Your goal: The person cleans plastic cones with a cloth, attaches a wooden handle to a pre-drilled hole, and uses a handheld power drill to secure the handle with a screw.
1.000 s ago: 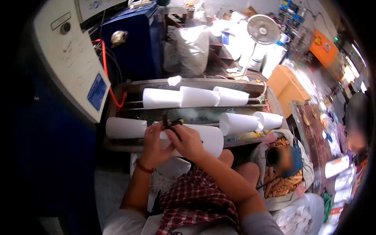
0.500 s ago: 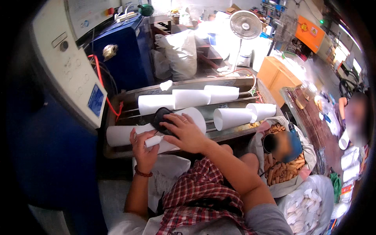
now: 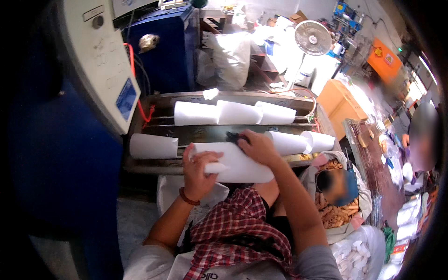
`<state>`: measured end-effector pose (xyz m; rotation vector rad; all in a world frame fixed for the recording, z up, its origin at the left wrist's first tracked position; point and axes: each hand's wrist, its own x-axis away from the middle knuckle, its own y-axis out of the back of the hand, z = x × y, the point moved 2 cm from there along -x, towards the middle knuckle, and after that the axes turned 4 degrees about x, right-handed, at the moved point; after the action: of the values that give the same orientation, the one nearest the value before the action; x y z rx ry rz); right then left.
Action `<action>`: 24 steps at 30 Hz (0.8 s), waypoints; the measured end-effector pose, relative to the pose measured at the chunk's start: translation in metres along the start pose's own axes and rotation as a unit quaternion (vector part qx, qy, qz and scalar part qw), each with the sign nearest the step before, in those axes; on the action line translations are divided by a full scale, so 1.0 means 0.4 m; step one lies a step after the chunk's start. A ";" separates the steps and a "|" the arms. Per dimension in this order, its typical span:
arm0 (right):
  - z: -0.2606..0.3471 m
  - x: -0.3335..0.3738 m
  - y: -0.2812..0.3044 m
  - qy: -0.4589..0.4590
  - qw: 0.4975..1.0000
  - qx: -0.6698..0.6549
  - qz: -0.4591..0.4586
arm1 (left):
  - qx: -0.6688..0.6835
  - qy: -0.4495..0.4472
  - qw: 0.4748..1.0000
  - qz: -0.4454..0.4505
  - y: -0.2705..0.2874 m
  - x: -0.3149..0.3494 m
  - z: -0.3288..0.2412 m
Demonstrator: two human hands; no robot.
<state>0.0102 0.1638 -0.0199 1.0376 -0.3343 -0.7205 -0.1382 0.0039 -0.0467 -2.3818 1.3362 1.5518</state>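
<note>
My left hand (image 3: 198,172) is closed around a small white cylindrical piece (image 3: 214,168), its fingers against the near left side of a large white tapered tube (image 3: 242,163). That tube lies aslant over the trough's near edge, above my lap. A dark, blurred object (image 3: 235,136), its kind unclear, is gripped in my right hand (image 3: 257,147) at the tube's far side. Left of my hands another white tapered tube (image 3: 153,146) rests on the trough's rails.
The long metal trough (image 3: 158,100) carries more white tubes (image 3: 239,113) in its back row. A sack of brown tubular pieces (image 3: 333,217) stands to the right, above a clear bag of white pieces (image 3: 357,256). A blue machine cabinet (image 3: 161,60) and a fan (image 3: 312,38) stand behind.
The dark object and my right hand have moved from over the tube to its far right side. The tube has turned and now lies closer to me. The view has shifted somewhat.
</note>
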 end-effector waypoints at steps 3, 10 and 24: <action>0.102 0.067 -0.014 0.194 0.966 0.046 -0.164 | 0.066 0.120 0.986 -0.097 -0.031 0.010 0.054; 0.039 0.258 0.019 0.170 0.895 0.241 -0.335 | 0.395 0.367 0.810 -0.231 -0.102 -0.032 0.090; -0.248 0.644 -0.021 -0.318 0.734 -0.401 -0.445 | 0.526 0.443 0.724 0.057 -0.299 -0.068 -0.179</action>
<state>0.2509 0.0512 -0.0951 -0.0033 -0.0403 -1.9083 -0.0115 0.0675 -0.0400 -2.0973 1.7240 -0.5699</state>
